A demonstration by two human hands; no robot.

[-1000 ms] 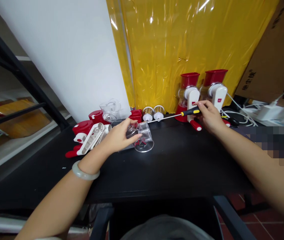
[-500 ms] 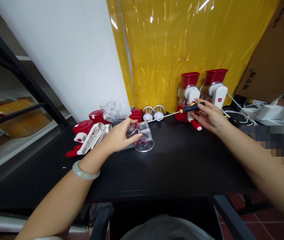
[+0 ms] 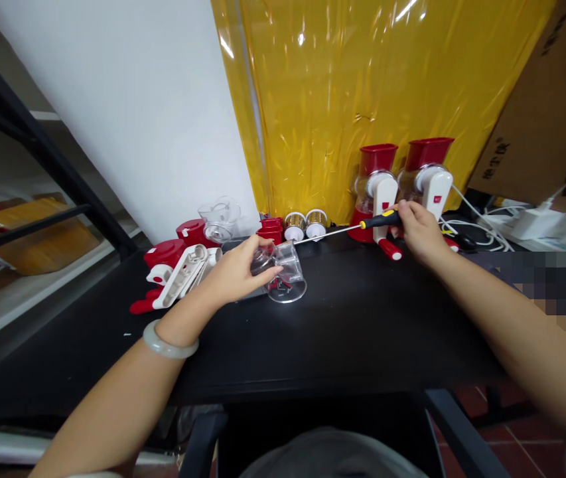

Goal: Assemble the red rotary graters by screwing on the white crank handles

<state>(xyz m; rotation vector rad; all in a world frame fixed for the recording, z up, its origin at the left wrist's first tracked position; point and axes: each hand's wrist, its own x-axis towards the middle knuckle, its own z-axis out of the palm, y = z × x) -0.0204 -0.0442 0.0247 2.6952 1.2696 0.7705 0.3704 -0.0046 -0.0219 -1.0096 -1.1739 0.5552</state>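
Note:
My left hand grips a clear plastic grater body at its left side, thumb in front and fingers over the top. The part lies on the black table, its round rim toward me, and small dark and red pieces show through it. In my right hand is the end of a black and yellow screwdriver, the fingers closed round the handle. Its long shaft runs left and slightly down, with the tip at the upper edge of the clear part. Whether the tip sits in a screw is too small to tell.
Two assembled red and white rotary graters stand behind my right hand. Two metal grater drums lie at the back. White crank handles and red bases lie to the left. White cables and a charger are at the right.
My right hand has turned and shifted slightly right on the screwdriver handle, fingers now curled closer together. The left hand and the clear part stay in place.

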